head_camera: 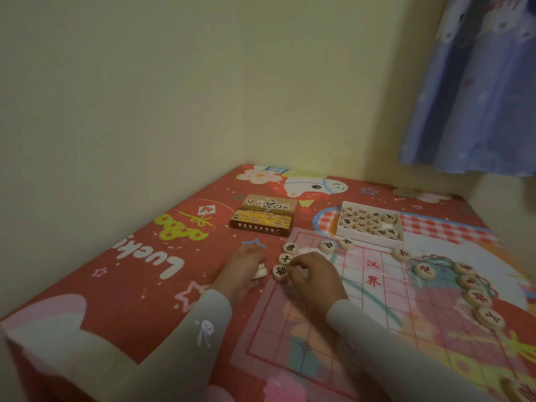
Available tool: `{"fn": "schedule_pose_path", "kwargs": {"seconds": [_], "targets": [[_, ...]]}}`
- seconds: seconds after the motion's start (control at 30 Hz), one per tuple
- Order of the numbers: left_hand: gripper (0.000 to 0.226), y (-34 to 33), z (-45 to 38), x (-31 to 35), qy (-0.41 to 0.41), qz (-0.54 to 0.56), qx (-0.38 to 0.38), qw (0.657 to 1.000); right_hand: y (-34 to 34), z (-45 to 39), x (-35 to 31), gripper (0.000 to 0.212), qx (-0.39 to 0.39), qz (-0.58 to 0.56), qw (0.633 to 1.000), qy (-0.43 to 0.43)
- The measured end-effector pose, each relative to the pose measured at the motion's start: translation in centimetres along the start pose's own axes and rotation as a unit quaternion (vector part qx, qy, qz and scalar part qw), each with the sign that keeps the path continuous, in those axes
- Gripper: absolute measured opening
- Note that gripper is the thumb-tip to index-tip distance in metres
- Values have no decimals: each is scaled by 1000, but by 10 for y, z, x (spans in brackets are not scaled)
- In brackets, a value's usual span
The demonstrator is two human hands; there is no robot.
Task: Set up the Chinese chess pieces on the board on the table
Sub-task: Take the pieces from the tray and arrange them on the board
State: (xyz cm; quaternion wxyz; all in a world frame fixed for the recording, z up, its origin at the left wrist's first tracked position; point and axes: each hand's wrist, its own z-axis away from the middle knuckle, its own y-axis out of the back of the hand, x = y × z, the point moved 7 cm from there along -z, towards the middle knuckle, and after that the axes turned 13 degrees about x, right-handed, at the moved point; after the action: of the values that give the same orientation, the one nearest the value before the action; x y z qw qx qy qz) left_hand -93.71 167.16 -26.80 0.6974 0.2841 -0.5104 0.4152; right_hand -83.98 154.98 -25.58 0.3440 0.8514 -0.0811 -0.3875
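A thin see-through chess board [374,288] with red grid lines lies on the patterned table. Three black-lettered wooden pieces [285,259] stand in a row on its left edge. Red-lettered pieces [478,298] line its right edge, and a few more sit along the far side. My left hand [246,266] lies just left of the board with its fingers curled round pale wooden pieces [259,272]. My right hand [314,278] is on the board beside the black row, fingers curled down at the nearest black piece [280,271]; whether it holds a piece is hidden.
A white tray [369,223] with several pieces stands behind the board. The box lid [265,214] lies to the tray's left. A wall runs along the table's left and far sides, and a blue curtain [475,82] hangs at the right.
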Motion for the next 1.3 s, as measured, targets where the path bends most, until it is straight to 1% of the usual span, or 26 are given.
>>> {"fn": "schedule_pose_path", "kwargs": {"seconds": [0.1, 0.2, 0.23, 0.33, 0.37, 0.47, 0.57, 0.73, 0.9, 1.03, 1.13, 1.23, 1.3], "targets": [[35, -12, 10, 6, -64, -54, -40, 996, 13, -3, 4, 11, 13, -63, 998, -26], [45, -29, 23, 15, -167, -127, -87, 974, 23, -5, 8, 9, 24, -142, 987, -75], [49, -34, 26, 16, -195, -143, -97, 965, 25, -6, 9, 11, 20, -165, 982, -93], [62, -47, 33, 18, -261, -183, -113, 941, 22, -6, 14, 28, -12, -215, 967, -138], [65, -51, 35, 18, -279, -191, -122, 933, 22, -5, 14, 30, -20, -221, 963, -151], [72, -62, 42, 18, -313, -214, -142, 914, 26, -5, 18, 27, -7, -203, 966, -157], [69, -62, 43, 17, -309, -200, -146, 918, 35, -5, 21, 24, 10, -180, 973, -143], [62, -48, 32, 19, -299, -199, -113, 926, 50, -3, 34, 29, 36, -183, 970, -155], [62, -41, 24, 14, -263, -186, -107, 941, 58, -5, 43, 33, 56, -145, 980, -124], [62, -57, 28, 12, -255, -196, -124, 939, 78, 0, 45, 34, 68, -108, 987, -98], [53, -77, 35, 11, -270, -208, -135, 931, 102, 8, 53, 35, 78, -57, 993, -71], [47, -102, 46, 7, -273, -202, -159, 927, 133, 22, 73, 35, 92, -12, 993, -73], [45, -125, 58, 0, -253, -190, -195, 928, 161, 35, 96, 34, 115, 10, 989, -91]]}}
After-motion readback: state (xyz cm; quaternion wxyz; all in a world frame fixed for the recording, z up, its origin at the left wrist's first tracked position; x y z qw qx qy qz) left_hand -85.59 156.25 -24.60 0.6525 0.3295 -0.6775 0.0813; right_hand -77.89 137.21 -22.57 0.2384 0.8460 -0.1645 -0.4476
